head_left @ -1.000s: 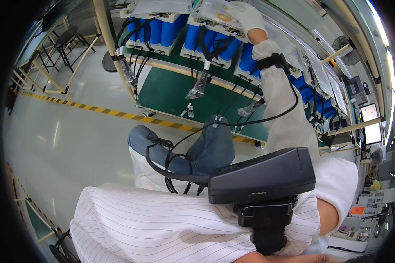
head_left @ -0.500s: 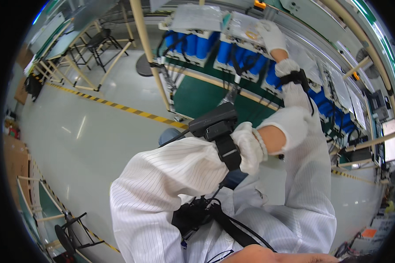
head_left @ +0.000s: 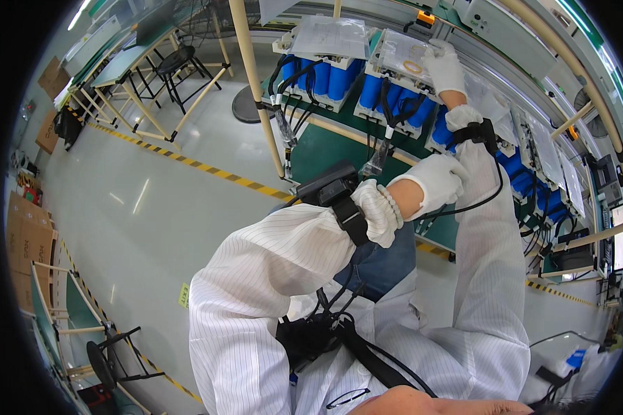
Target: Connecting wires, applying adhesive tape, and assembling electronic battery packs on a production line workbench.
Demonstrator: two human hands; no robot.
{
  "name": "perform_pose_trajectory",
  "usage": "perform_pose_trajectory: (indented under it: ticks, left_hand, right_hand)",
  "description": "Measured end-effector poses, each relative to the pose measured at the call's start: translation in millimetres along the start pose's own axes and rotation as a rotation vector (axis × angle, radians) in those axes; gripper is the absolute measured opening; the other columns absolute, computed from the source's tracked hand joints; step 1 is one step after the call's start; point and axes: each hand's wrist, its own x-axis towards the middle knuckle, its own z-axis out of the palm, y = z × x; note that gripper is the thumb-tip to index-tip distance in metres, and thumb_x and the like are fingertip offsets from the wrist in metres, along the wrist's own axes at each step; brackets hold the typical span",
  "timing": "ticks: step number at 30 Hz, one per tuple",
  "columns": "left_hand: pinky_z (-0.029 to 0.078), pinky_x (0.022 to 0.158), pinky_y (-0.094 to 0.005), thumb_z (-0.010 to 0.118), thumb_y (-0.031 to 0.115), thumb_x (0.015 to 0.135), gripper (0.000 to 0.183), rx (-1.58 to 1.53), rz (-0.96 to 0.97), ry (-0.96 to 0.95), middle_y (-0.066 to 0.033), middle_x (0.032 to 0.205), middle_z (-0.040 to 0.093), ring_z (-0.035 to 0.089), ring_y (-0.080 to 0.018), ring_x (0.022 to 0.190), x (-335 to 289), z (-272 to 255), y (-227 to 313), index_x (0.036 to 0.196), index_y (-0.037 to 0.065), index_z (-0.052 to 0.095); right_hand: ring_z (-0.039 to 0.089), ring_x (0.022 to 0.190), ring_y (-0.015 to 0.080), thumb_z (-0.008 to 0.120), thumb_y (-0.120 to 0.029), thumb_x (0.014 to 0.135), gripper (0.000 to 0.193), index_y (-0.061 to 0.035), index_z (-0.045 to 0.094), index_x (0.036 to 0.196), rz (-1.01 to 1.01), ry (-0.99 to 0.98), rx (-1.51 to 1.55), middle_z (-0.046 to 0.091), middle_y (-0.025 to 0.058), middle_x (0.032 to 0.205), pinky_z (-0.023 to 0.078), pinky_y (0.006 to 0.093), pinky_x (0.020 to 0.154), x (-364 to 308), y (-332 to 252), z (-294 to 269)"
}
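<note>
Presently, right hand point(head_left: 444, 66) gloved, grip spread flat on clear plastic bag point(head_left: 407, 57) atop blue battery-cell pack point(head_left: 394, 93) at far edge of green conveyor bench point(head_left: 339, 149). Left hand point(head_left: 436, 181) gloved, grip curled at right forearm cable point(head_left: 495, 183); pinching or not, cannot tell. Bag judged light, limp, slippery; best taken by corner.

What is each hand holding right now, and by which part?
The right hand lies on a clear plastic bag atop a blue battery pack, at the bag's right edge. The left hand touches the right forearm's black strap; a real grip cannot be told.
</note>
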Motion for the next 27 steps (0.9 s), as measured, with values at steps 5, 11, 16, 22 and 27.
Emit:
perform_pose_trajectory:
  ticks: [5, 11, 16, 22, 27]
  left_hand:
    - [0.046, 0.062, -0.0240, 0.040, 0.007, 0.082, 0.026, 0.121, 0.247, -0.058, -0.0092, 0.085, 0.058, 0.056, -0.0147, 0.071, 4.0, -9.1, -18.5, 0.102, -0.003, 0.053]
    - [0.046, 0.061, -0.0229, 0.041, 0.007, 0.081, 0.027, -0.205, -0.166, 0.034, -0.0080, 0.085, 0.059, 0.056, -0.0133, 0.070, -3.8, -11.5, -1.6, 0.104, -0.002, 0.053]
    - [0.045, 0.058, -0.0209, 0.044, 0.009, 0.081, 0.025, -0.247, -0.166, 0.082, -0.0075, 0.084, 0.059, 0.055, -0.0115, 0.068, -3.1, -16.2, -12.3, 0.101, -0.001, 0.054]
    - [0.045, 0.061, -0.0203, 0.044, 0.010, 0.082, 0.026, -0.338, -0.265, 0.087, -0.0074, 0.085, 0.059, 0.054, -0.0109, 0.068, -6.8, -21.5, -30.7, 0.104, -0.001, 0.053]
    - [0.043, 0.060, -0.0197, 0.044, 0.010, 0.085, 0.024, -0.290, -0.284, 0.031, -0.0064, 0.082, 0.058, 0.052, -0.0094, 0.067, -10.4, -23.5, -48.5, 0.103, -0.001, 0.053]
  right_hand:
    - [0.060, 0.082, 0.0288, 0.053, -0.027, 0.077, 0.030, -0.0052, 0.058, 0.098, -0.002, 0.004, -0.024, 0.062, 0.0173, 0.085, 0.046, 0.0321, 0.071, -6.6, -18.7, 1.9]
    - [0.060, 0.077, 0.0279, 0.053, -0.025, 0.078, 0.027, -0.0043, 0.060, 0.094, -0.037, -0.079, -0.122, 0.062, 0.0162, 0.082, 0.046, 0.0312, 0.069, -10.1, -17.9, -7.5]
    - [0.062, 0.064, 0.0186, 0.055, -0.021, 0.079, 0.027, -0.0032, 0.057, 0.099, 0.045, 0.021, 0.148, 0.063, 0.0122, 0.078, 0.047, 0.0279, 0.059, -9.0, -14.3, -3.3]
    - [0.059, 0.053, 0.0135, 0.057, -0.019, 0.079, 0.028, 0.0009, 0.055, 0.099, 0.238, -0.024, 0.510, 0.062, 0.0097, 0.079, 0.045, 0.0240, 0.048, -4.5, -8.4, -3.8]
    - [0.059, 0.061, 0.0194, 0.056, -0.024, 0.080, 0.030, -0.0041, 0.055, 0.102, 0.226, -0.024, 0.276, 0.061, 0.0116, 0.085, 0.047, 0.0286, 0.055, -6.8, -21.0, -8.6]
